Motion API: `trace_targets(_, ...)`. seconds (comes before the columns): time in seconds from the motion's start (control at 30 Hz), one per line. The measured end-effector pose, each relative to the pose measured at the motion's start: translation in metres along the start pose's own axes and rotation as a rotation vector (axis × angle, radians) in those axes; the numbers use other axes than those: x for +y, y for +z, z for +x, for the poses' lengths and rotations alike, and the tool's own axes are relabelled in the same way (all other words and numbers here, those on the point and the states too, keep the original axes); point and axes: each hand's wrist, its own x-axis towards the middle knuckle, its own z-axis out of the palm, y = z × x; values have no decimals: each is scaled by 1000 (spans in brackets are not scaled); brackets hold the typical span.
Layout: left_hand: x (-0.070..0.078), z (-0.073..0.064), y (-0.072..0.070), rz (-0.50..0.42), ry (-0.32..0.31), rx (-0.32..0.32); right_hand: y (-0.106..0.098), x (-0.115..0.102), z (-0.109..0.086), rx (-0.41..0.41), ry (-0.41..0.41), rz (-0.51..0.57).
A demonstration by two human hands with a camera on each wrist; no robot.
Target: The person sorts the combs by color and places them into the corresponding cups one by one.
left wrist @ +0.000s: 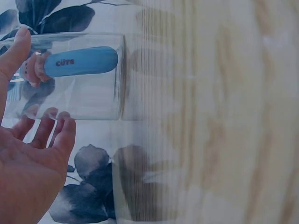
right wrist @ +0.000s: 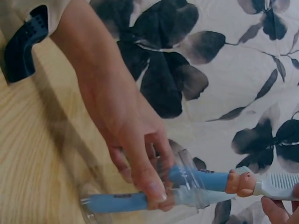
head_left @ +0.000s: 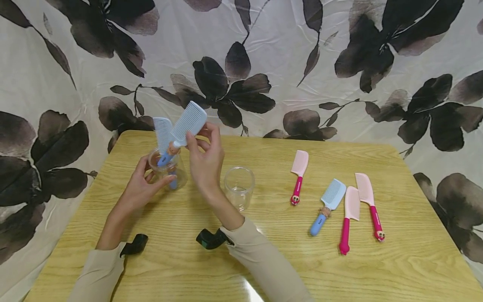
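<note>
On the left of the head view, my left hand grips a clear glass, thumb on one side and fingers on the other. A light-blue comb stands in that glass. In the left wrist view its blue handle, lettered "CUTE", shows through the wall. My right hand pinches a second light-blue comb by its toothed head. This comb tilts, handle end down at the glass mouth, a small brown figure at its neck. In the right wrist view, right-hand fingertips hold its head.
Another clear glass stands upright just right of my right forearm. Farther right lie a blue comb and several pink combs with magenta handles. A floral cloth hangs behind the wooden table.
</note>
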Motion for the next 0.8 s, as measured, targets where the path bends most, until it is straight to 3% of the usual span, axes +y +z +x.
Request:
trace_targets(0.47,3,-1,1,-16,-25,2,15,13,-8,-95,44,-161)
trace_targets(0.8,1,0,1,1,-10,12,19,17,-9,-165,24,-248)
